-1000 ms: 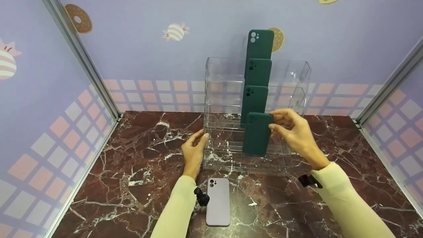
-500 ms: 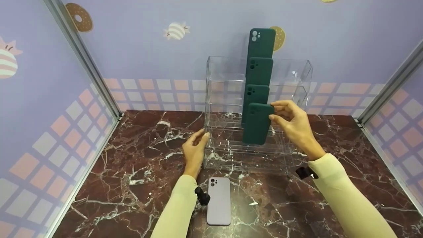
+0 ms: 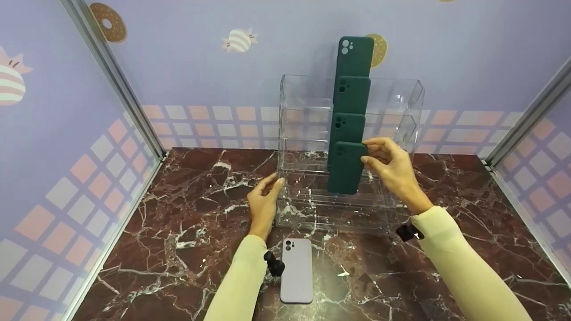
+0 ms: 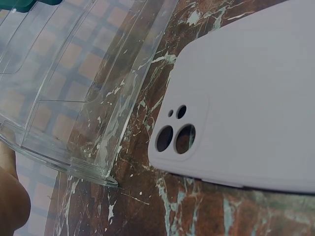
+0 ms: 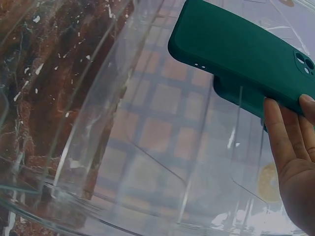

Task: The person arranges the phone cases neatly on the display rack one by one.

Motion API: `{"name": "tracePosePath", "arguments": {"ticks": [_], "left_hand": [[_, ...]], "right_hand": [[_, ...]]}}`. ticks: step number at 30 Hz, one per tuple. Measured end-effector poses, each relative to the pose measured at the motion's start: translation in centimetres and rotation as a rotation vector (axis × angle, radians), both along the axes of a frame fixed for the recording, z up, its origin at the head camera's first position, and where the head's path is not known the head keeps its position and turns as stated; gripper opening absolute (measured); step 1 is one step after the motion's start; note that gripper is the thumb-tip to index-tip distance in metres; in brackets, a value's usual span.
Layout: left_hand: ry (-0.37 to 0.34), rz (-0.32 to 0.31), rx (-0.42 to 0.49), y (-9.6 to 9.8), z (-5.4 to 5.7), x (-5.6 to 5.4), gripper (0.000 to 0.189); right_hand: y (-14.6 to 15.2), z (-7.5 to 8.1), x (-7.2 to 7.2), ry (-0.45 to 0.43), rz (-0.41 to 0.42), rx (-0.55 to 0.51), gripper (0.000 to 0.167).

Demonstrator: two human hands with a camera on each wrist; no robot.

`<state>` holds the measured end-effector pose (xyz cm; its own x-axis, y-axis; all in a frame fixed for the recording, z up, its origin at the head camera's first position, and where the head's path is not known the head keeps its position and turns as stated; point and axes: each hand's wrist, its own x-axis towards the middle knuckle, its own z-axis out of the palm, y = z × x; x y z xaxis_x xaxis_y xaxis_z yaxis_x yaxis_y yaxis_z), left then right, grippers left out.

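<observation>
My right hand (image 3: 392,167) pinches a dark green phone case (image 3: 347,171) by its upper right edge. In the right wrist view, that case (image 5: 236,54) is raised in front of the clear acrylic display rack (image 5: 147,147), its lower end apart from the rack. Behind it, green phone cases stand on the higher tiers: one top (image 3: 355,58), one below (image 3: 352,94), one lower (image 3: 349,129). My left hand (image 3: 264,203) holds the left side edge of the display rack (image 3: 294,187); most of this hand is outside the left wrist view.
A pale lilac phone case (image 3: 296,272) lies flat on the dark red marbled table (image 3: 187,249), in front of the rack and beside my left forearm. Patterned lilac walls (image 3: 200,80) enclose the table at the back and both sides.
The right hand has lifted the green phone case away from the lower front of the rack, then lowered it slightly. My left hand stays on the rack's side.
</observation>
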<state>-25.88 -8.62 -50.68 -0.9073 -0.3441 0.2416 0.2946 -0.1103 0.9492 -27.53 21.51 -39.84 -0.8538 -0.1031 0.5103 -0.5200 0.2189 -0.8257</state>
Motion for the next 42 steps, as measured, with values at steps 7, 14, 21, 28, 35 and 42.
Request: {"name": "tracePosePath", "arguments": {"ticks": [7, 14, 21, 28, 35, 42], "left_hand": [[0.008, -0.003, 0.019, 0.0, 0.0, -0.1, 0.033], [0.003, 0.009, 0.021, 0.1, -0.1, -0.1, 0.035], [0.009, 0.008, 0.020, 0.1, -0.2, -0.1, 0.032], [0.006, 0.005, 0.031, 0.1, -0.1, -0.1, 0.033], [0.029, -0.002, 0.053, 0.2, -0.1, -0.1, 0.034], [0.023, 0.005, 0.057, 0.2, -0.2, -0.3, 0.031]], "right_hand": [[0.0, -0.8, -0.4, -0.007, -0.007, 0.001, 0.037], [-0.1, -1.6, -0.6, -0.029, 0.007, 0.019, 0.037], [-0.1, -2.0, -0.5, -0.063, 0.003, 0.041, 0.036], [0.0, -2.2, -0.7, -0.065, -0.006, 0.051, 0.038], [-0.2, -2.0, -0.5, -0.086, -0.024, 0.063, 0.038], [-0.3, -2.2, -0.5, -0.058, -0.076, 0.118, 0.043]]}}
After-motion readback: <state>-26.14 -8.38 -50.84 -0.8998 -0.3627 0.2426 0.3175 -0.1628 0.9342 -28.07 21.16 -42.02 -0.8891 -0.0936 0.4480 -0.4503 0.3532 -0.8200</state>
